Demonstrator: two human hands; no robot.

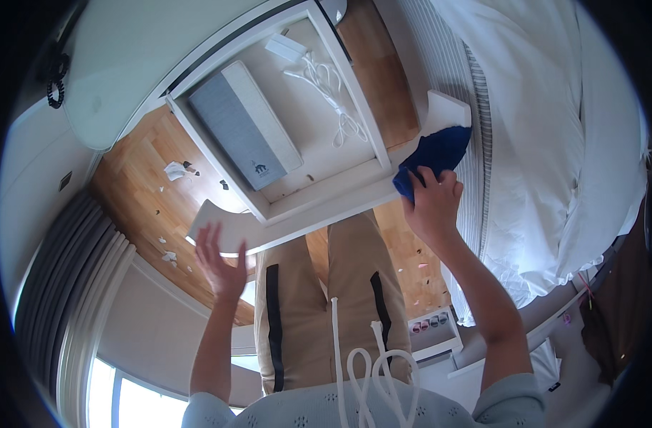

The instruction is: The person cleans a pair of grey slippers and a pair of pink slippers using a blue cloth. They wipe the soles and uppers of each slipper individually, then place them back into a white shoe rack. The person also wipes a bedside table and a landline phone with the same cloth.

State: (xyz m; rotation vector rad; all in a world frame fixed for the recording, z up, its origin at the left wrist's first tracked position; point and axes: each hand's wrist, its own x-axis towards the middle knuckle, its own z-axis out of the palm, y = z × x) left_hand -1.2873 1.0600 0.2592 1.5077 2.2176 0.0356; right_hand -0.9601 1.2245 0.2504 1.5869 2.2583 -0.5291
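A dark blue cloth is bunched under the fingers of my right hand, draped over the right end of the white drawer front. My left hand has its fingers spread beside the drawer front's left end and holds nothing; whether it touches the edge I cannot tell. The drawer is pulled out above my knees. Inside lie a grey and cream box, a white adapter and a bundled white cable. Small dark specks dot the drawer floor near its front.
A pale tabletop lies above the drawer. To the right stands a bed with white bedding. Torn scraps litter the wooden floor. Grey curtains hang at left. Another small drawer with round items sits low at right.
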